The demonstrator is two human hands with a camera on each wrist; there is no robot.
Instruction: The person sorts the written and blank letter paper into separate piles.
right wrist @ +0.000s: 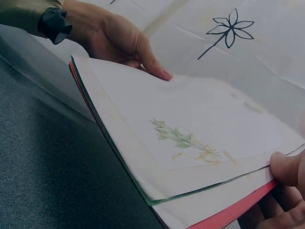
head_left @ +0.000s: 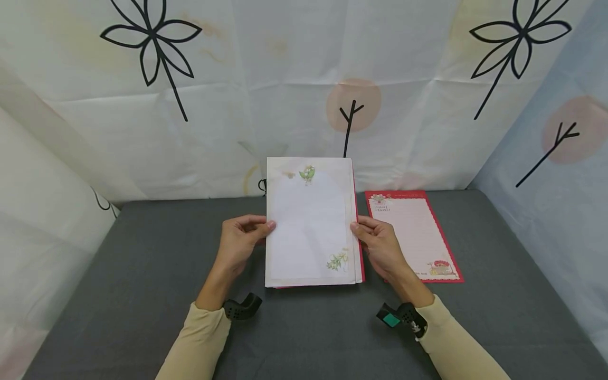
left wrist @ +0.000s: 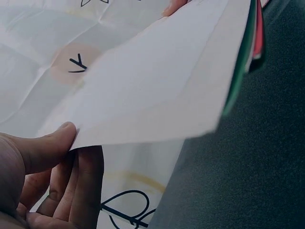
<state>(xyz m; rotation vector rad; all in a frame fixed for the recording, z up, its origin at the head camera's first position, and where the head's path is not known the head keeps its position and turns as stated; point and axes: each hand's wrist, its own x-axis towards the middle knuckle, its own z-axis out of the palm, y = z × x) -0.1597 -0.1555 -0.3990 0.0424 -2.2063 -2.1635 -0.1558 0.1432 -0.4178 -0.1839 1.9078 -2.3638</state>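
A small stack of decorated writing paper (head_left: 309, 221) is held up, tilted, over the dark cloth. Its top sheet is white with a pale border, a green motif near the top and a leafy sprig (right wrist: 178, 136) at a lower corner. Green and red edges (right wrist: 233, 207) of other sheets show beneath it. My left hand (head_left: 241, 240) pinches the left edge, thumb (left wrist: 52, 145) on the front and fingers behind. At the right edge my right hand (head_left: 380, 245) pinches the stack the same way. The sheets sit slightly offset there.
To the right, a red-bordered lined sheet (head_left: 404, 232) lies on the dark grey tablecloth (head_left: 157, 274), partly behind my right hand. White fabric (head_left: 285, 63) with black plant drawings hangs at the back and sides. Each wrist wears a black camera band (head_left: 243, 307).
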